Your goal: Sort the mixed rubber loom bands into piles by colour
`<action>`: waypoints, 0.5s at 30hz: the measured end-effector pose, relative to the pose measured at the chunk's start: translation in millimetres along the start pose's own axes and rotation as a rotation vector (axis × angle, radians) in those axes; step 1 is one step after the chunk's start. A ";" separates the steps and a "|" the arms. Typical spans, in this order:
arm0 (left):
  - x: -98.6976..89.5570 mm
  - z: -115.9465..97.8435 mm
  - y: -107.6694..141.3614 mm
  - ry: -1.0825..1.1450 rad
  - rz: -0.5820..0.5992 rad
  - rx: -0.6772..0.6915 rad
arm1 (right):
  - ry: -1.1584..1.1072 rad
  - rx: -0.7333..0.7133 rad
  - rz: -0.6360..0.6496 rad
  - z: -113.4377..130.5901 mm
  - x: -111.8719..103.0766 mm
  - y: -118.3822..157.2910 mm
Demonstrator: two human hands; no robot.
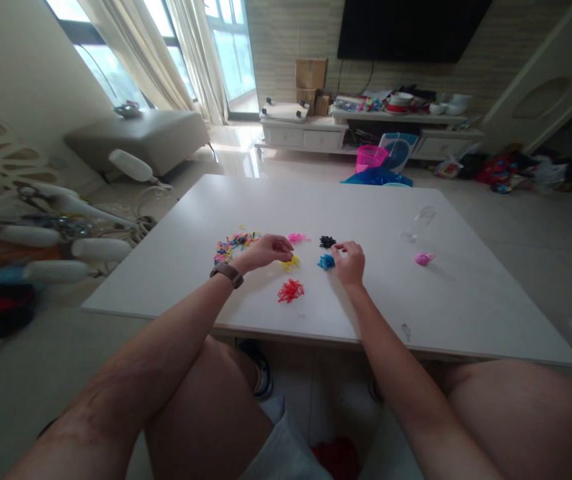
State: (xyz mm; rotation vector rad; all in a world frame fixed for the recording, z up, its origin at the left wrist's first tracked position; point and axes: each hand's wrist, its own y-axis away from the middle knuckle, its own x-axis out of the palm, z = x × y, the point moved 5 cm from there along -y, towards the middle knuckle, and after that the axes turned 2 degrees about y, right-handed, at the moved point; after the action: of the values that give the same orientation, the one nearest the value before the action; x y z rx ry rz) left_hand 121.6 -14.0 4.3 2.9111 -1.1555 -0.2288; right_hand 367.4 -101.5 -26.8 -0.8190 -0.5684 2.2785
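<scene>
Small, thin coloured pieces, looking like little elastic bands, lie in piles on the white table. My left hand [273,249], a watch on its wrist, is just above the yellow pile [291,264] with its fingers curled together. Whatever it may hold is too small to see. Left of it spreads a mixed-colour pile [231,246], partly covered by the hand and wrist. My right hand [351,262] pinches thumb and finger beside the blue pile [325,262]; its contents cannot be made out. The black pile [327,241], pink pile [297,238] and red pile [291,291] lie around.
On the right of the table [466,293] are a pink bundle [423,259] and a clear plastic container [426,215]. A small clear scrap [405,331] lies near the front edge. Beyond the far edge stands a pink basket [370,159].
</scene>
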 end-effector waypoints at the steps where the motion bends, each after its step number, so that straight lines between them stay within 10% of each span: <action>1: 0.3 0.8 -0.3 -0.008 0.006 0.001 | 0.003 0.002 -0.007 -10.2 -0.2 -8.8; 8: 3.2 1.6 -3.8 0.020 -0.004 -0.001 | 0.101 0.015 0.036 -52.8 18.5 -34.5; 15: 8.3 -4.9 -4.6 0.035 -0.050 -0.004 | 0.045 -0.108 0.014 -26.4 4.0 -17.9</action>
State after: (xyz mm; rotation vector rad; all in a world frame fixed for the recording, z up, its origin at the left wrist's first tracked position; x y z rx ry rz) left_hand 131.4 -16.5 7.8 2.9306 -1.0766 -0.1787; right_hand 390.6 -81.6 -36.8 -0.9271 -0.6725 2.2518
